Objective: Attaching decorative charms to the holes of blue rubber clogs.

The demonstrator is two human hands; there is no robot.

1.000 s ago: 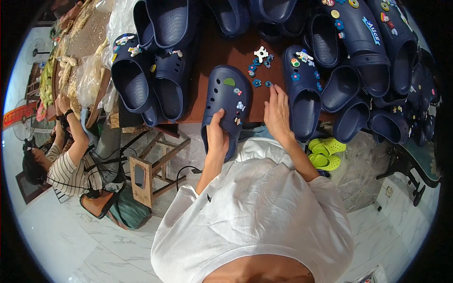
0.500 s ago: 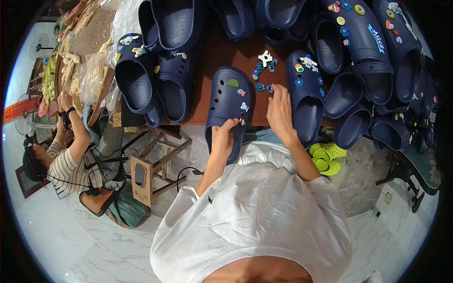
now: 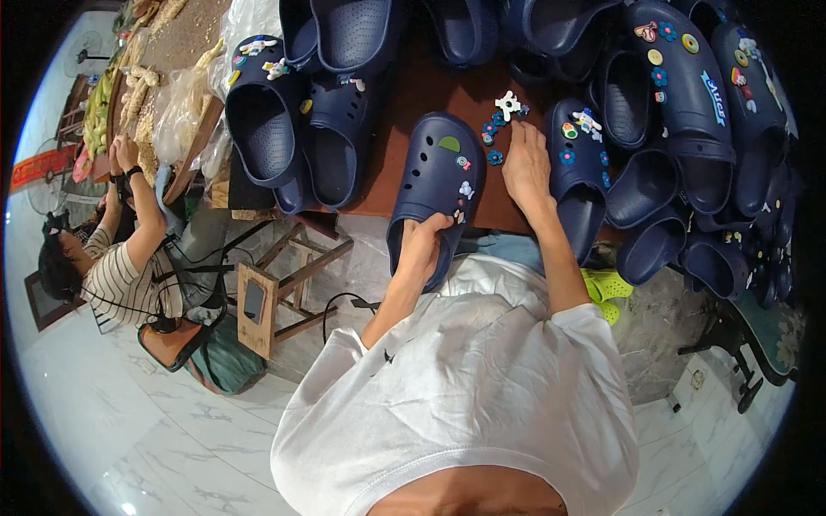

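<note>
A navy clog with a row of vent holes lies at the table's near edge, its toe away from me. Along its right side sit several shoe charms, with a green half-round one near the toe. My left hand grips the clog at its opening, thumb on top beside the lowest charms. My right hand reaches over loose charms on the table, fingers stretched out and fingertips pointing down. By them lie a white charm and blue flower charms. Whatever is under the fingertips is hidden.
Decorated navy clogs stand close on my right, with more clogs on the left. The brown table ends just before my body. A wooden stool and a co-worker's striped sleeve are at left, lime clogs below.
My right hand has moved farther up the table toward the white charm. My left hand keeps its hold on the clog. The whole view has shifted slightly.
</note>
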